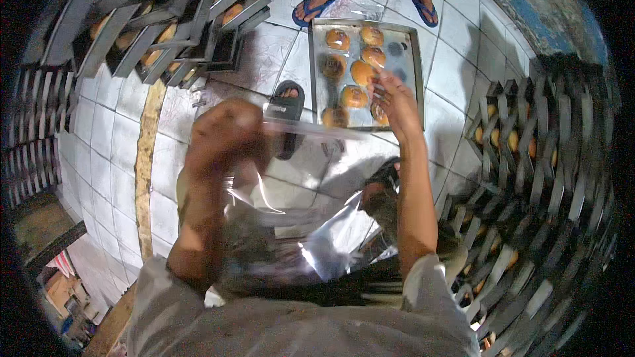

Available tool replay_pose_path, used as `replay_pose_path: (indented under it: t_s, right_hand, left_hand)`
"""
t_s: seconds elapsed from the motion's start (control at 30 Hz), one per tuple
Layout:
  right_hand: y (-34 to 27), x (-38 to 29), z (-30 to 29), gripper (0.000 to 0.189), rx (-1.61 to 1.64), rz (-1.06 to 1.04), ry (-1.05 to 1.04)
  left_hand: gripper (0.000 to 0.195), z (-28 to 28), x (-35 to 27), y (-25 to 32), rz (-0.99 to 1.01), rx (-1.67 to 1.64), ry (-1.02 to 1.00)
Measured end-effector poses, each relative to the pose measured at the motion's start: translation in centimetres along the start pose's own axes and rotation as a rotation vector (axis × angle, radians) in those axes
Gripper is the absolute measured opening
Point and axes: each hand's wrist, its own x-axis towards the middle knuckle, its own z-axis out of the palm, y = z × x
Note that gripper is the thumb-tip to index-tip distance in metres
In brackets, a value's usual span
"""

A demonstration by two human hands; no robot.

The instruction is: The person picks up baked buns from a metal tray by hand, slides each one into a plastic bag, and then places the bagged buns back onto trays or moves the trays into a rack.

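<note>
Several round golden-brown buns lie in a rectangular metal baking tray (418, 84) on the tiled floor. My right hand (394, 101) reaches over the tray's right half, its fingertips at a bun (363, 73) near the middle; whether they grip it is unclear. Blurred and raised on the left, my left hand (230, 131) has its fingers closed on the edge of a clear plastic bag (327, 253), which hangs down before my lap. Other buns, such as one at the top left (338, 39) and one lower down (354, 96), stay in the tray. Some look covered by clear film.
Stacked metal trays with buns stand at the upper left (238, 2) and along the right (538, 134). Beyond the floor tray are another person's feet in blue flip-flops (317, 7). My own sandalled foot (285, 119) is just left of the tray.
</note>
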Motion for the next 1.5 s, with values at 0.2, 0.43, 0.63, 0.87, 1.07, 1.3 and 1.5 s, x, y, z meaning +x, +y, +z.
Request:
replay_pose_path:
  t_s: [0.2, 0.43, 0.63, 0.87, 1.07, 1.3, 1.5]
  right_hand:
    - [23.3, 28.3, -25.3, 0.042, -0.768, 0.072, 0.177]
    - [23.5, 32.1, -10.5, 0.056, -1.284, -0.07, 0.058]
    - [18.9, 20.9, -7.5, 0.057, -1.102, -0.175, 0.414]
    - [2.0, -2.7, 5.2, 0.046, 0.407, 0.08, -0.057]
    - [-9.0, -19.6, 9.1, 0.045, 0.479, -0.037, -0.349]
    - [-12.9, -31.2, 5.2, 0.048, -0.343, -0.159, -0.455]
    - [-10.5, -38.6, 7.7, 0.035, -0.054, -0.53, -0.186]
  left_hand:
    - [0.017, -3.4, 4.1, -0.5, 0.283, 1.1, 0.511]
    - [0.019, -2.3, 4.2, -1.8, 0.213, 0.655, 1.007]
    - [0.024, -2.8, 4.7, 0.2, -0.089, 0.554, 0.614]
    - [0.045, -0.9, 1.4, -3.5, -0.111, -0.034, 0.418]
    - [0.025, 6.2, -4.8, -3.5, -0.119, -0.406, 0.15]
    - [0.011, 10.3, -11.1, -3.5, 0.044, -0.312, 0.095]
    - [0.011, 11.0, -12.9, -2.7, 0.181, -0.289, -0.037]
